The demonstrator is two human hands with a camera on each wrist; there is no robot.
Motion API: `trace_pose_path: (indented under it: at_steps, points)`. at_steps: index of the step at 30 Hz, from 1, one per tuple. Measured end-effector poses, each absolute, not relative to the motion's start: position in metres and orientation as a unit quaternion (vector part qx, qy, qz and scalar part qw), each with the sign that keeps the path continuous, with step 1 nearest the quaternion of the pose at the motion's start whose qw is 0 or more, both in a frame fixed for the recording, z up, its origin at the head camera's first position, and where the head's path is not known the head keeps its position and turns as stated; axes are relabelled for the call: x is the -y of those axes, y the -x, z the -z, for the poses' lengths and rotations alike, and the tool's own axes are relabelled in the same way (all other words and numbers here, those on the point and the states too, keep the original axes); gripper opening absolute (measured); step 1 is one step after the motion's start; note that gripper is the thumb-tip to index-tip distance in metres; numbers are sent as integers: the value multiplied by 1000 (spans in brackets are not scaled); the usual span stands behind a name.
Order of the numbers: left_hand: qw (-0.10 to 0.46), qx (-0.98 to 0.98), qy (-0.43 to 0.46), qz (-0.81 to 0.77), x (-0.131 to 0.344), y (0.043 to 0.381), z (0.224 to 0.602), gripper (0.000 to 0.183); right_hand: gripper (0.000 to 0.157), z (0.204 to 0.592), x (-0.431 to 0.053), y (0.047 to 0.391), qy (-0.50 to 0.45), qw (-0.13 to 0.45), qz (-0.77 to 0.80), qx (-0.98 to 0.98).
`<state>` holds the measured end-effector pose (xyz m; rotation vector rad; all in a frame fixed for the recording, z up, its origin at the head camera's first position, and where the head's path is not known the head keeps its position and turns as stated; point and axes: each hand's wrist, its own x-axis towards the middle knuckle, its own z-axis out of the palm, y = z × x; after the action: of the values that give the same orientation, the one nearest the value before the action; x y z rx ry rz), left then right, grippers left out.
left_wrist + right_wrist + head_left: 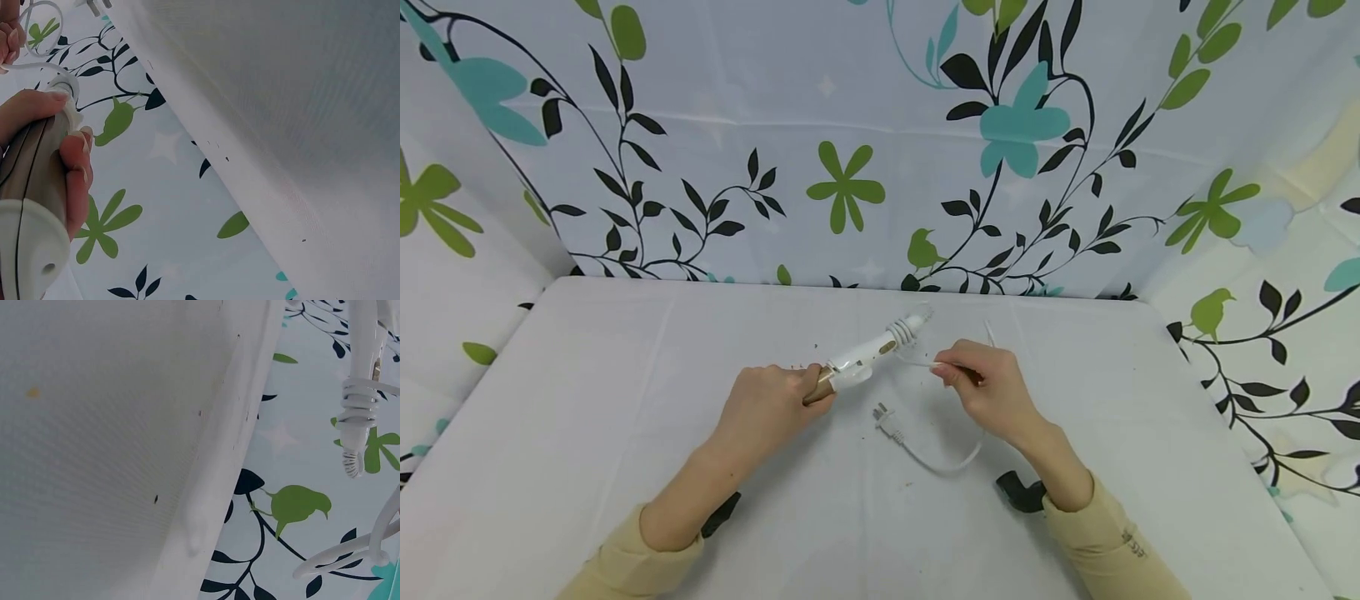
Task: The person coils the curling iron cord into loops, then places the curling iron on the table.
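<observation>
A white and gold hair styling iron (pixel 859 360) is held aslant above the table, its tail end pointing to the far right. My left hand (pixel 775 408) grips its gold end; in the left wrist view the fingers (pixel 76 181) wrap the brownish-gold body. White cord coils (pixel 359 403) circle the tail end near its ribbed cord sleeve (pixel 352 464). My right hand (pixel 992 387) pinches the white cord (pixel 917 362) a short way right of the iron. The cord's free part hangs below that hand and ends in a two-pin plug (pixel 887 418).
A white-covered table (pixel 625 467) lies below. Behind it hangs a white curtain (pixel 760 92) printed with leaves, flowers and birds. Black wrist mounts show beside the left forearm (pixel 721 515) and the right forearm (pixel 1022 492). Small dark specks dot the cloth.
</observation>
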<state>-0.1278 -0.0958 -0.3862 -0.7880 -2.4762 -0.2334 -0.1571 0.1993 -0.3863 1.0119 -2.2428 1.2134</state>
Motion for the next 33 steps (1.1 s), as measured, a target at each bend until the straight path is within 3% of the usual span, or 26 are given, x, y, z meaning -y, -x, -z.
trace_pose_path:
  at_steps: [6, 16, 20, 25, 30, 33]
  points:
    - [279, 898, 338, 47, 96, 126, 388, 27, 17, 386, -197, 158, -374, 231, -403, 802]
    - [237, 896, 375, 21, 94, 122, 385, 30, 15, 387, -199, 162, -334, 322, -347, 815]
    - [219, 898, 380, 13, 95, 121, 384, 30, 15, 388, -201, 164, -324, 330, -348, 815]
    - [208, 895, 395, 4, 95, 122, 385, 28, 10, 391, -200, 163, -382, 322, -317, 806]
    - [223, 882, 414, -6, 93, 123, 387, 26, 26, 392, -199, 162, -399, 340, -307, 794]
    - [221, 881, 417, 3, 93, 121, 387, 25, 27, 392, -198, 161, -422, 348, -306, 779]
